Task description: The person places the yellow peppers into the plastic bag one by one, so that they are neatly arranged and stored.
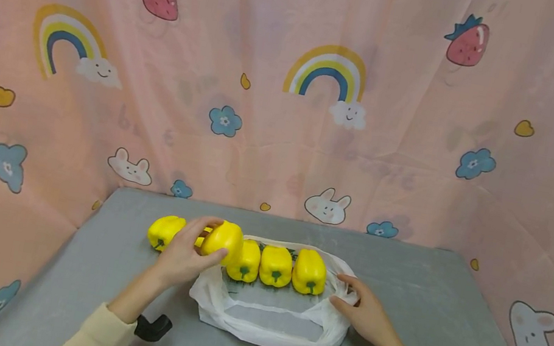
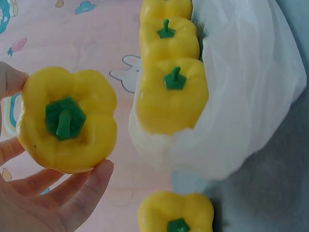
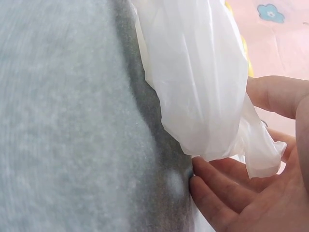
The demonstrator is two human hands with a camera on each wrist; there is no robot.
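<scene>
My left hand (image 1: 184, 256) grips a yellow bell pepper (image 1: 222, 242) by its sides, raised at the left edge of a white plastic bag (image 1: 270, 337). In the left wrist view, the green stem of this pepper (image 2: 96, 108) faces the camera, with the thumb and fingers spread around it. Three more yellow peppers (image 1: 276, 264) sit in a row in the bag's opening, stems toward me. At the bag's right side, my right hand (image 1: 366, 312) holds the rim, with the plastic (image 3: 198, 87) between thumb and fingers.
Another yellow pepper (image 1: 165, 232) lies on the grey table (image 1: 413, 283) left of the bag, partly behind my left hand. A pink printed curtain (image 1: 268, 159) hangs behind the table and along both sides. Black devices (image 1: 153, 327) show at both wrists.
</scene>
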